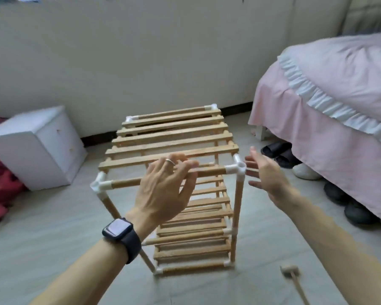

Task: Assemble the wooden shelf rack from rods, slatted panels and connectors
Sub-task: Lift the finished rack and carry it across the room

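Beside the rack (169, 137), a mallet (291, 274) lies (shoes (279, 150) crowd under the bed (339, 84)).

The rack (169, 137) stands on the floor (53, 238), a cabinet (37, 146) left of it and a bed (339, 84) right of it. Shoes (348, 203) sit under the bed's edge, and a mallet (293, 276) lies before the rack's right foot.

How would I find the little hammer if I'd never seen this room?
Find the tall wooden shelf rack standing in the middle of the grey floor. Look at the floor just right of its near bottom corner, towards the picture's lower edge. The little wooden mallet lies there alone, the only loose piece, with a blocky head and a thin handle.
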### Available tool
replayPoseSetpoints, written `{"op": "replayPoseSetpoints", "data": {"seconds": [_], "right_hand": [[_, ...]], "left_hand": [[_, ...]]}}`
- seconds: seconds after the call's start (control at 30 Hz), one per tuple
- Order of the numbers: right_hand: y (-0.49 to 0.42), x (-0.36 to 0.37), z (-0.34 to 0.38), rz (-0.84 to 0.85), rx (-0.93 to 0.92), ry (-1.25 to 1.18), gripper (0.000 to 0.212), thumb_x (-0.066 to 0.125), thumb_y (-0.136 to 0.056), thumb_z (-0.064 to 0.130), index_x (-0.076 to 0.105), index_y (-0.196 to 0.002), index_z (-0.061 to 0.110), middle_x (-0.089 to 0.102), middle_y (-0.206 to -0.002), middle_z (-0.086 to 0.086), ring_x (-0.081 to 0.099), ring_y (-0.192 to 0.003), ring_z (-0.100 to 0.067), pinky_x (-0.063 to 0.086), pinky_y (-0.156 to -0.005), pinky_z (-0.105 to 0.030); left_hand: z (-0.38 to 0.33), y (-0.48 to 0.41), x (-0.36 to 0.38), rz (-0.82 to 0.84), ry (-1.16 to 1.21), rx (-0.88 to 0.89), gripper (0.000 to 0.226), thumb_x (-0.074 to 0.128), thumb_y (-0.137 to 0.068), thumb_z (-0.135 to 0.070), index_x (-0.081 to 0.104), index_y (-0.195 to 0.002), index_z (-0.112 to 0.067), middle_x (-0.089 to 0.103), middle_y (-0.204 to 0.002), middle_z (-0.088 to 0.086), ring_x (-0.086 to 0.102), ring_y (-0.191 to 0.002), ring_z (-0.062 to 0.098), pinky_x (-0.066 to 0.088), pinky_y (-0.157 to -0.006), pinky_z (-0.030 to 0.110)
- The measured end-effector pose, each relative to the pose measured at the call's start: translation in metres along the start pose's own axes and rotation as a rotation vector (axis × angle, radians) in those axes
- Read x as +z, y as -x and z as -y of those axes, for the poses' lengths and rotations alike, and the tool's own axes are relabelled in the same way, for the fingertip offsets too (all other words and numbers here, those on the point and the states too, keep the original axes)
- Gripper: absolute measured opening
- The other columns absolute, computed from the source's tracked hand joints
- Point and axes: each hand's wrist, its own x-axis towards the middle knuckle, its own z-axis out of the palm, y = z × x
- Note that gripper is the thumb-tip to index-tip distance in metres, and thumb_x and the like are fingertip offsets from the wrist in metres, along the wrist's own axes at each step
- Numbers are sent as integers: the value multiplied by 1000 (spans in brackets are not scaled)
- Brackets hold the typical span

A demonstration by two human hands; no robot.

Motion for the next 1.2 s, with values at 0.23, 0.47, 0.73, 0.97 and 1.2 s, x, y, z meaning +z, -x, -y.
{"op": "replayPoseSetpoints", "data": {"seconds": [0.23, 0.47, 0.73, 0.97, 1.2], "right_hand": [[-28, 49, 80, 178, 45, 402, 20, 55, -103, 40, 62, -99, 22, 65, -98, -2, 67, -87, -17, 51, -63, -30], [-19, 62, 61, -111, -99, 743, 50, 43, -98, 57, 62, -98, 11, 67, -85, -9, 65, -76, -23, 54, -66, -37], [-2, 63, 55, -98, -234, 799, 43, 42, -101, 48, 59, -81, 13, 63, -66, -3, 59, -56, -18, 42, -50, -29], [13, 91, 17, -157, -451, 561, 26, 43, -100, 53, 49, -93, 29, 65, -67, 3, 64, -54, -10, 40, -41, -14], [21, 115, -111, -155, -300, 462, 33, 27, -104, 53, 40, -118, 27, 63, -83, 1, 63, -66, -17, 51, -56, -40]], "left_hand": [[105, -22, -46, 238, -83, -906, 59, 46, -93, -56, 39, -144, -26, 45, -143, 11, 45, -129, 33, 41, -102, 49], [147, 2, -31, 254, 395, -1270, 58, 46, -95, -66, 59, -106, -10, 64, -92, 5, 62, -81, 22, 52, -63, 32], [141, 44, -47, 114, 307, -1137, 72, 44, -92, -73, 70, -74, -8, 69, -73, 8, 64, -71, 27, 50, -62, 37], [127, 88, -49, -126, 312, -1058, 67, 30, -97, -72, 58, -73, -16, 62, -66, 1, 59, -62, 19, 37, -52, 29], [114, 174, 19, -71, 736, -1260, 51, 35, -87, -73, 54, -111, -33, 68, -98, -3, 67, -93, 16, 54, -74, 37]]}}
